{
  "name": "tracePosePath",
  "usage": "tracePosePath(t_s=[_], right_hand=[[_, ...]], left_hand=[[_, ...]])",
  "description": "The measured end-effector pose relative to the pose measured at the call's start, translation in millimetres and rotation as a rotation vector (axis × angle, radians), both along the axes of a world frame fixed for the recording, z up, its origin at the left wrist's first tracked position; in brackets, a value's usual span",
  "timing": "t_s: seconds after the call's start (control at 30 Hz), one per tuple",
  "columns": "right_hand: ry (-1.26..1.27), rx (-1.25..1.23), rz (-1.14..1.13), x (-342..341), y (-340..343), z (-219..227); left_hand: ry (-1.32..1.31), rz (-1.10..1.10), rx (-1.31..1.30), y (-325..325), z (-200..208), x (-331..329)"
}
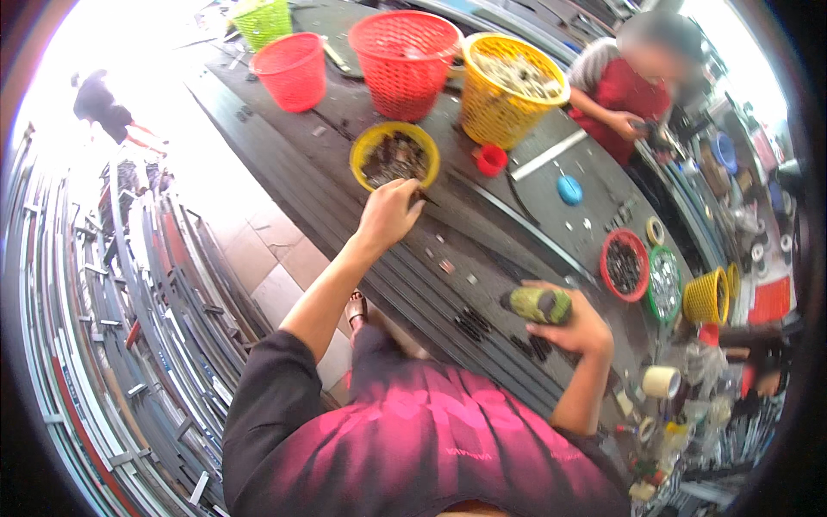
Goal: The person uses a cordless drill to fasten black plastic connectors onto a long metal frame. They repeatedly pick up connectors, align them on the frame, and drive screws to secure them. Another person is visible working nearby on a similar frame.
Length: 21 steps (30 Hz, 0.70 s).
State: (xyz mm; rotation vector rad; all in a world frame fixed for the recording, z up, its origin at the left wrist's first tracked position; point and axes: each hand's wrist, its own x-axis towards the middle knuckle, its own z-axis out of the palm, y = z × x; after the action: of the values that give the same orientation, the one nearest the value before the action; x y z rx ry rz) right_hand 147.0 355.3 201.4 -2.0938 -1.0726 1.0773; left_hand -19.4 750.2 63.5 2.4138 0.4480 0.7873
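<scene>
My left hand (pixel 389 214) is at the near rim of a small yellow basket (pixel 359 170) of small dark and metallic pieces. Its fingers are curled together, and whatever they pinch, if anything, is too small to make out. In my right hand (pixel 584 326) is a green and black power drill (pixel 538 305), held above the dark workbench (pixel 405 267). Several short black pieces (pixel 472 324) lie in a row on the bench, to the left of the drill. More black pieces (pixel 531 346) rest just below it.
Red baskets (pixel 405 77), a yellow basket (pixel 500 108) and a red cup (pixel 491 160) stand at the back. Right are a red tray (pixel 607 267), a green tray (pixel 662 297) and a tape roll (pixel 661 382). A co-worker (pixel 624 95) stands across the bench. Metal profiles (pixel 129 345) fill the left.
</scene>
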Motion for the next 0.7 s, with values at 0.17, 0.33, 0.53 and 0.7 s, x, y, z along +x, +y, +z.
tracePosePath(t_s=[0.17,0.33,0.53,0.7], right_hand=[[-0.058,0.017,-0.058,-22,19,9],[0.091,-0.124,-0.399,-52,46,16],[0.058,-0.193,-0.629,-73,85,18],[-0.037,-0.396,-0.728,-88,99,23]], left_hand=[[0.667,-0.166,0.373,87,-13,62],[0.803,-0.149,0.291,76,-25,76],[0.664,-0.29,0.131,120,-25,79],[0.584,-0.456,-0.729,174,-25,81]])
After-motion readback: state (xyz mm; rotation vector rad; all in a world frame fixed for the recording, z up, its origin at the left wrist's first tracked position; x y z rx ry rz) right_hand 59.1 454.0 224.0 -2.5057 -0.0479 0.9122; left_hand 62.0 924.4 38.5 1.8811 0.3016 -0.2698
